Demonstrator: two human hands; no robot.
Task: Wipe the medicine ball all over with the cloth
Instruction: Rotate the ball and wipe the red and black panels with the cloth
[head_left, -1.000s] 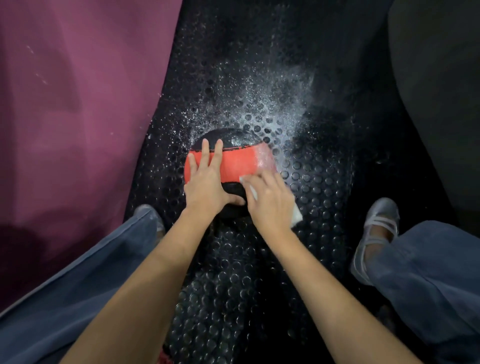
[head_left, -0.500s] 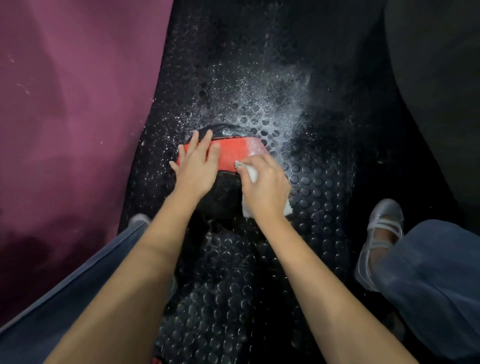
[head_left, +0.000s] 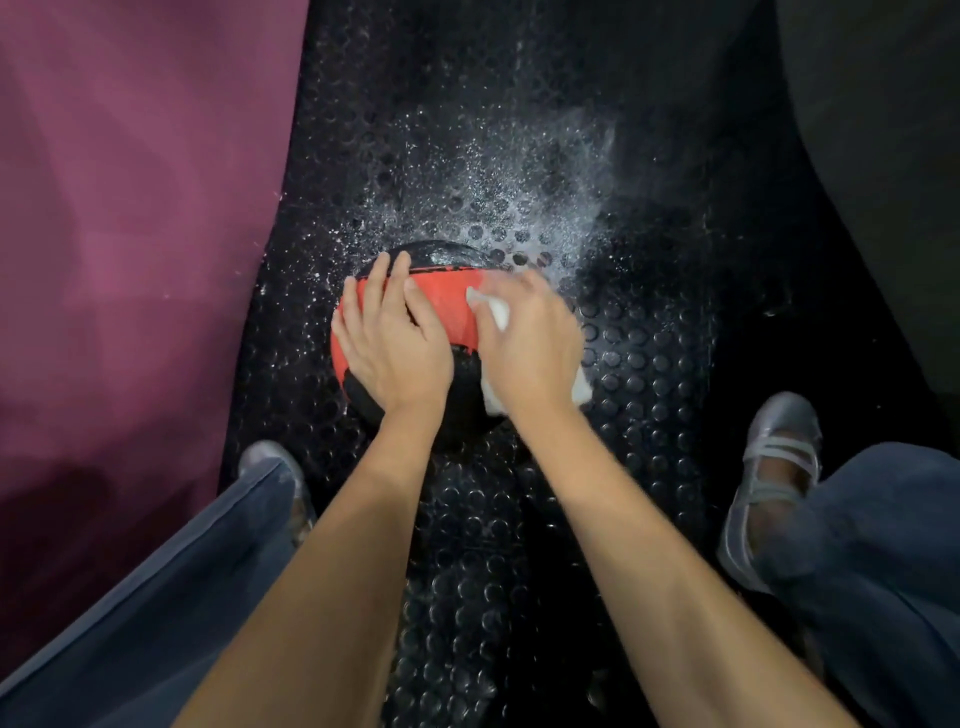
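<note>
A black medicine ball (head_left: 447, 306) with a red band around it sits on the studded black rubber floor (head_left: 649, 364). My left hand (head_left: 389, 343) lies flat on the ball's left side, fingers straight across the red band. My right hand (head_left: 530, 343) holds a white cloth (head_left: 496, 312) against the ball's right side. The cloth shows above the fingers and below the palm. The right hand is slightly blurred. Both hands hide much of the ball's near face.
White specks and a wet sheen spread over the floor behind the ball (head_left: 509, 208). A maroon wall (head_left: 130, 208) runs along the left. My grey shoes (head_left: 769, 467) and blue trouser legs (head_left: 156, 597) flank the ball.
The red band has shifted under my hands as the ball turned. My right hand with the cloth has slid up along the ball's right side onto the band. My left hand has stayed on the ball.
</note>
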